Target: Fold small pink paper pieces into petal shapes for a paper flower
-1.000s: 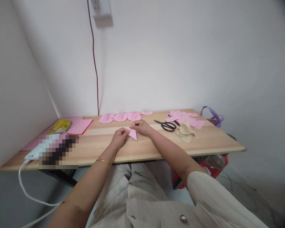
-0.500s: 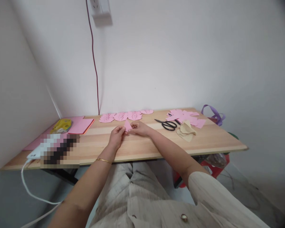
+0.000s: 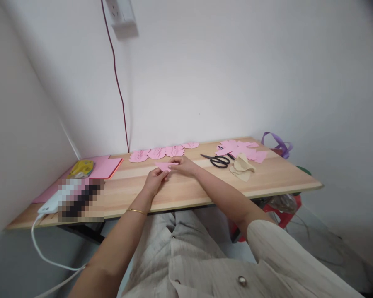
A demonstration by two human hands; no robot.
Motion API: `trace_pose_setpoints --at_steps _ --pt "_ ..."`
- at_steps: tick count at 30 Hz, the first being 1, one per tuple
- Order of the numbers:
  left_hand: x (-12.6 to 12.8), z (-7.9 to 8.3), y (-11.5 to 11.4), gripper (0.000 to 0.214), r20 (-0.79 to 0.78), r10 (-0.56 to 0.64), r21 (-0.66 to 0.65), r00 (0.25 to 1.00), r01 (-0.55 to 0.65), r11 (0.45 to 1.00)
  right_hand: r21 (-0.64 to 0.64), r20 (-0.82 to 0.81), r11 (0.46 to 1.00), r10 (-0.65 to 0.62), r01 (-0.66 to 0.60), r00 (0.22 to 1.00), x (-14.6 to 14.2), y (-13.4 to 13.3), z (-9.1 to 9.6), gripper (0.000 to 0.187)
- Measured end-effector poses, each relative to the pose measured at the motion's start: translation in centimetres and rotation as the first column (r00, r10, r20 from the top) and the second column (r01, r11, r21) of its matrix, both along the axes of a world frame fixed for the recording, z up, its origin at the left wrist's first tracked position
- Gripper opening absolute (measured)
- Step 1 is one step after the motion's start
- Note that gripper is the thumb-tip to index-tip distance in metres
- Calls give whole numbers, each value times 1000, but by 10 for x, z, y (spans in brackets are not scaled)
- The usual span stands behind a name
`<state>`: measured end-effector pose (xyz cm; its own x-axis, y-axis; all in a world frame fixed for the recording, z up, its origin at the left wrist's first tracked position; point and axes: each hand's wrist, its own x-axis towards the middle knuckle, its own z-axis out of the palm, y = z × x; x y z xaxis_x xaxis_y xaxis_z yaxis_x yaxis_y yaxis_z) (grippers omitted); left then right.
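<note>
A small folded piece of pink paper is pinched between both my hands just above the middle of the wooden table. My left hand grips its near edge with closed fingers. My right hand holds its right end, fingers pressed together. Behind my hands, a row of folded pink paper shapes lies along the back edge of the table.
Black scissors lie to the right, beside a tan crumpled paper and a heap of pink scraps. Pink sheets and a yellow object sit at left. A white cable hangs off the left edge. A purple ribbon is at far right.
The pink paper went from lying flat on the table to being lifted and turned between both hands; it is now held nearly level. The view shifted slightly.
</note>
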<state>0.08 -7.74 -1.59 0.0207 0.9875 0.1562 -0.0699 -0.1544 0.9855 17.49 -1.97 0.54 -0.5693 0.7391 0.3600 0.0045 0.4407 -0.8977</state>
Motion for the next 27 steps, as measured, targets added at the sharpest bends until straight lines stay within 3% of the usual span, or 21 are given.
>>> trace_pose_setpoints --at_steps 5,14,17,22,27 --pt "-4 -7 6 28 28 27 -7 999 -27 1000 -99 2 995 24 -24 1000 -4 -5 -4 33" --pt "-4 -7 5 31 -64 65 13 996 -64 998 -29 49 993 -113 115 992 2 3 -1 33" --pt "-4 -7 4 32 -48 83 3 995 -83 997 -75 -61 986 -153 148 986 6 11 -3 33" --pt "-6 -8 6 32 2 98 -16 995 -98 995 -234 -296 936 -326 263 898 17 20 -2 35" --pt "-6 -8 6 30 10 55 -9 998 -55 998 -158 -164 982 -133 107 977 10 8 1 36"
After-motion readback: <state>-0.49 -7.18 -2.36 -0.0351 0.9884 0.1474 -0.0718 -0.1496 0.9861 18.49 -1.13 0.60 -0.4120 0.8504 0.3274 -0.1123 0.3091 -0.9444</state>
